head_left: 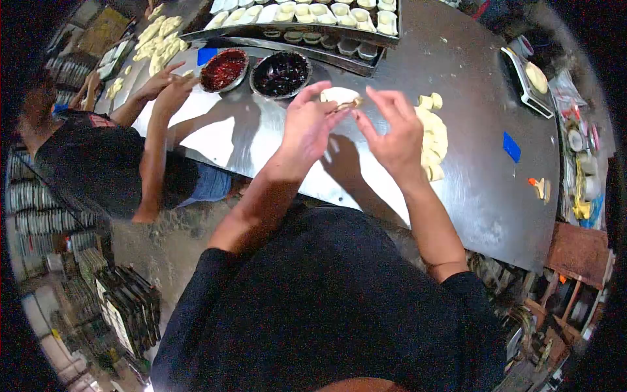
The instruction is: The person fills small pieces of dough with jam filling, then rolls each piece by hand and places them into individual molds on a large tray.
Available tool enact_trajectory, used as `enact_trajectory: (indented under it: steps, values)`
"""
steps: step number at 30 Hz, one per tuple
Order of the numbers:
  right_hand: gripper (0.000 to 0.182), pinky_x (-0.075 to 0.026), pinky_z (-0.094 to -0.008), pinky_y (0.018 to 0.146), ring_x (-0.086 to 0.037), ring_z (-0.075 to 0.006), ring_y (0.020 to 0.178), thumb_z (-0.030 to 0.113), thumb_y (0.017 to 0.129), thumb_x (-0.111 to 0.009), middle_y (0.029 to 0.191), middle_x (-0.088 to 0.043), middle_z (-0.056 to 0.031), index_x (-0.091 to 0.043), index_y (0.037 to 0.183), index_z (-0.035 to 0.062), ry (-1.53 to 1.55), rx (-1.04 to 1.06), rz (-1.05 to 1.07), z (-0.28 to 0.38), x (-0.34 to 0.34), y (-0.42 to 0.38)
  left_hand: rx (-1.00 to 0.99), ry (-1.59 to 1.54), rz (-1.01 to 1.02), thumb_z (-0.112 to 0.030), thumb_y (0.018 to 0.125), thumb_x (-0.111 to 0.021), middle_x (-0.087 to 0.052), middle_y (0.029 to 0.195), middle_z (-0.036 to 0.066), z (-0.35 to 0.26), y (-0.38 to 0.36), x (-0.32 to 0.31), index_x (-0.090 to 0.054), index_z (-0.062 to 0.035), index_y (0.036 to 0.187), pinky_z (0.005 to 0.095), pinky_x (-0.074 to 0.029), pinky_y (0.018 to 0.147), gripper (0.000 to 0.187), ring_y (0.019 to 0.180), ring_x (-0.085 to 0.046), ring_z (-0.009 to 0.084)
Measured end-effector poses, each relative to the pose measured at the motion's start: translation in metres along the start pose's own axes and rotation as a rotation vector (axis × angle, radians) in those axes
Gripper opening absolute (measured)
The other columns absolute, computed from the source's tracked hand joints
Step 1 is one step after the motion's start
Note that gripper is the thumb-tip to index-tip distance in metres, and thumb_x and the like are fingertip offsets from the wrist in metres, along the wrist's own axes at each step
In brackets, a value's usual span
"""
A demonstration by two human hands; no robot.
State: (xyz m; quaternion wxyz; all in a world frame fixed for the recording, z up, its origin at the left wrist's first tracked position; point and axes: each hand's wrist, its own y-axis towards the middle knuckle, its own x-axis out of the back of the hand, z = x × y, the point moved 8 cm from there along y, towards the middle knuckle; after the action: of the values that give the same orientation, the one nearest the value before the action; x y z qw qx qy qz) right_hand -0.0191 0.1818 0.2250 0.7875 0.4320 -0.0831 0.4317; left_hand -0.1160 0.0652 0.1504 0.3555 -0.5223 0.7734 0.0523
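Observation:
A small paper cup with pale dough [341,97] is held up over the metal table, its near rim brownish. My left hand [308,127] is wrapped round it from the left, fingers behind and below it. Just to its right is my right hand [395,134], fingers apart, the thumb tip close to the cup's edge; whether it touches cannot be made out. Behind my left hand stand a bowl of dark filling [281,74] and a bowl of red filling [224,69]. Pale dough pieces [432,137] lie beside my right hand.
Trays of filled cups [313,27] stand at the back. A scale with dough [537,78], a blue scraper [511,147] and an orange-tipped tool [539,188] are at the right. At the left a co-worker [98,157] reaches over the metal table [483,215] near more dough [157,42].

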Motion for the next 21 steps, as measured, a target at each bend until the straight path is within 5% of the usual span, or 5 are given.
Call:
enact_trajectory:
  steps: [4,9,12,17,21]
  values:
    - [0.019,-0.05,-0.0309,0.062,-0.063,-0.018,0.07,0.008,0.075,-0.077,0.087,-0.066,-0.0089,-0.063,0.087,0.0018,0.105,-0.398,0.05,-0.031,0.0,0.012,0.062,0.071,0.039,0.001,0.092,-0.051,-0.064,0.099,0.012,0.011,-0.009,-0.03,-0.057,0.0058,0.115,0.0332,-0.054,0.079,0.024,0.085,-0.065,0.0205]
    - [0.028,-0.049,-0.0376,0.078,-0.058,-0.0315,0.089,-0.003,0.068,-0.065,0.09,-0.06,-0.0128,-0.065,0.094,0.004,-0.038,0.256,-0.11,0.033,0.002,0.01,-0.007,0.213,0.167,-0.013,0.097,-0.057,-0.068,0.099,0.005,-0.005,-0.006,-0.034,-0.062,0.0036,0.116,0.0248,-0.05,0.073,0.025,0.083,-0.063,0.0097]
    - [0.029,-0.05,-0.0365,0.075,-0.059,-0.0296,0.084,-0.004,0.068,-0.065,0.088,-0.06,-0.0114,-0.066,0.096,0.0034,-0.01,0.306,-0.15,0.042,0.01,0.014,-0.069,0.101,-0.019,-0.006,0.095,-0.057,-0.068,0.1,0.007,-0.032,-0.013,-0.032,-0.063,0.0034,0.117,0.0236,-0.051,0.073,0.025,0.081,-0.062,0.0087]
    - [0.02,-0.05,-0.0346,0.067,-0.06,-0.0269,0.077,-0.004,0.069,-0.067,0.087,-0.06,-0.0095,-0.064,0.087,0.0043,0.046,-0.048,-0.143,0.008,0.003,0.027,-0.121,0.279,0.147,-0.014,0.097,-0.056,-0.068,0.096,0.006,-0.029,-0.008,-0.04,-0.068,0.004,0.108,0.0265,-0.053,0.073,0.024,0.081,-0.062,0.0098]
    - [0.019,-0.049,-0.0349,0.066,-0.06,-0.0293,0.077,-0.001,0.069,-0.07,0.083,-0.058,-0.011,-0.063,0.086,0.0047,-0.083,0.308,-0.052,0.046,-0.008,0.029,-0.214,0.551,0.236,-0.023,0.099,-0.055,-0.067,0.087,0.002,-0.031,0.001,-0.027,-0.069,0.0032,0.103,0.0245,-0.05,0.072,0.03,0.079,-0.06,0.008]
